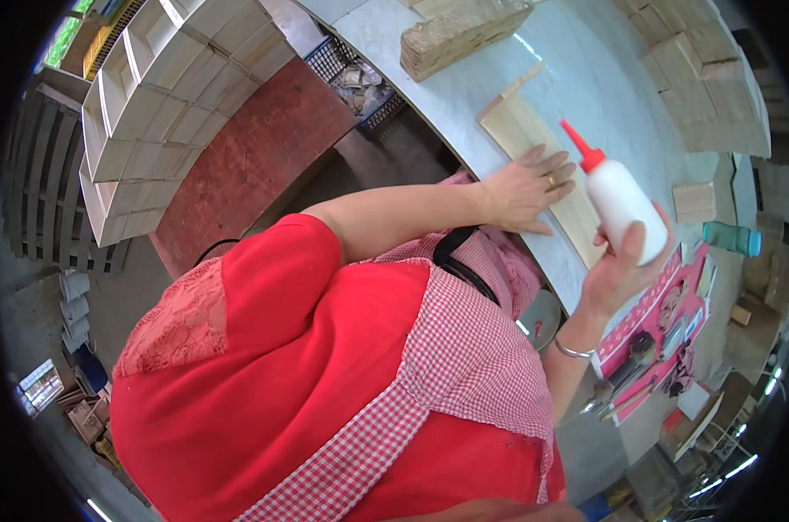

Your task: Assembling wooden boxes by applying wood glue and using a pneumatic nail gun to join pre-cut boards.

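My left hand point(527, 190) lies flat with its fingers spread on a pale wooden board point(514, 129), a gold ring on one finger. A thin wooden strip point(522, 83) runs off the board's far end. In my right hand point(622, 268) is a white squeeze bottle point(622, 204) with a red pointed nozzle point(577, 139), apparently a glue bottle. It is held tilted above the board's right side, nozzle pointing up and away. My fingers wrap round its lower end. Whether the nozzle touches anything cannot be told.
The white tabletop point(577, 52) carries a wrapped wooden stack point(464, 36) at the back and stacked wooden boxes point(703, 83) at right. A teal bottle point(730, 238) and a pink tool-covered cloth point(651, 348) lie right. Wooden boxes point(168, 113) stand left on a red-brown table point(255, 157).
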Demonstrator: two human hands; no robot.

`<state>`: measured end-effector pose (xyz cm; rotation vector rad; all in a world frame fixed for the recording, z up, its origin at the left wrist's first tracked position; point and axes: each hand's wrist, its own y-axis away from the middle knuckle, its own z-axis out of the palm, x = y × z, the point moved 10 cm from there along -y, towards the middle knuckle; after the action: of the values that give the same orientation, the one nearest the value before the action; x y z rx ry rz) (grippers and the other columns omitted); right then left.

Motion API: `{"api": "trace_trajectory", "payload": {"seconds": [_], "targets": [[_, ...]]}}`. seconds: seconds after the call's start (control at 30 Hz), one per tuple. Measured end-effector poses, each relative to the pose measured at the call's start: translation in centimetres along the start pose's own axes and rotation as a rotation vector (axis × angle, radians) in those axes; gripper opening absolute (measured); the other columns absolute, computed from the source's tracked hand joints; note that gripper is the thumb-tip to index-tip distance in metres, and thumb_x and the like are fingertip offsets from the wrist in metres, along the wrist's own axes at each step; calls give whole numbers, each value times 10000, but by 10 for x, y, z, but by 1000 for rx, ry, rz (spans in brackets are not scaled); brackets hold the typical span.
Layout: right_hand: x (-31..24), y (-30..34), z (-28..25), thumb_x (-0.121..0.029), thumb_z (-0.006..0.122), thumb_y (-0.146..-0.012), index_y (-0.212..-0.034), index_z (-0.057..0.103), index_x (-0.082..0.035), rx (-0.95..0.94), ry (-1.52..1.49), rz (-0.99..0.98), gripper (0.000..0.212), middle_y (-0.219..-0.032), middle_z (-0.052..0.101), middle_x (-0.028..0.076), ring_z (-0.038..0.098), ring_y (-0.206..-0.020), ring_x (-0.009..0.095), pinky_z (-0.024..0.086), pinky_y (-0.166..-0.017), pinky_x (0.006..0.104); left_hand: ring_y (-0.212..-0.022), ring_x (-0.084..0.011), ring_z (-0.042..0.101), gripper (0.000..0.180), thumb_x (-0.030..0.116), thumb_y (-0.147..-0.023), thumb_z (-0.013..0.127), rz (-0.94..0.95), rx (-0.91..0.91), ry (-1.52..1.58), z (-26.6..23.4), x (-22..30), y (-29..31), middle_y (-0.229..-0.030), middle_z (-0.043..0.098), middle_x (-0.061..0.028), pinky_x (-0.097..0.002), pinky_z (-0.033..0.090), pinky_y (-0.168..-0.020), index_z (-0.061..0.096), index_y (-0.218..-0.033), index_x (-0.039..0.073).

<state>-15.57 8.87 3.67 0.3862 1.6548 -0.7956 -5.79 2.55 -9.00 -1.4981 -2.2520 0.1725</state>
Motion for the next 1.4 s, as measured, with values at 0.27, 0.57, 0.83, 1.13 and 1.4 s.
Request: {"api": "trace_trajectory", "payload": {"seconds": [0.27, 0.57, 0.83, 1.13, 1.4], "targets": [[-4, -1, 59, -180, 740, -866, -1253, 494, -9, -217, 108, -213, 490, -1180, 558, 131, 620, -920, 240, 541, -660, 330, -1446, -313, 309, 845, 631, -887, 538, -11, -10, 127, -5, -1, 1, -1498, 425, -156, -548, 93, -1213, 404, -1461, 26], [-10, -2, 77, -122, 792, -811, -1260, 469, -2, -297, 149, -252, 566, -1221, 545, 136, 555, -1115, 232, 477, -957, 368, -1447, -305, 306, 860, 631, -884, 544, -10, -53, 216, 10, -3, -3, -1504, 419, -144, -542, 80, -1217, 384, -1472, 24], [-12, -15, 76, -185, 768, -865, -1219, 516, -8, -215, 210, -292, 470, -1188, 559, 109, 561, -1073, 207, 477, -934, 351, -1456, -328, 284, 851, 621, -892, 538, -12, 17, 172, -3, -3, -1, -1509, 403, -164, -544, 129, -1208, 391, -1465, 10], [-3, -41, 79, -203, 782, -865, -1206, 532, -7, -127, 247, -305, 467, -1170, 563, 98, 562, -1049, 189, 484, -905, 328, -1463, -342, 265, 802, 597, -891, 556, -30, 26, 110, -3, -3, 0, -1518, 384, -184, -531, 167, -1203, 456, -1419, 2], [6, -49, 45, -222, 744, -891, -1209, 541, 1, 50, 120, -151, 438, -1099, 595, 120, 616, -842, 206, 522, -671, 326, -1467, -338, 261, 825, 605, -862, 596, -13, -49, 85, -3, 1, -7, -1529, 374, -176, -548, 192, -1188, 446, -1433, 28]]}}
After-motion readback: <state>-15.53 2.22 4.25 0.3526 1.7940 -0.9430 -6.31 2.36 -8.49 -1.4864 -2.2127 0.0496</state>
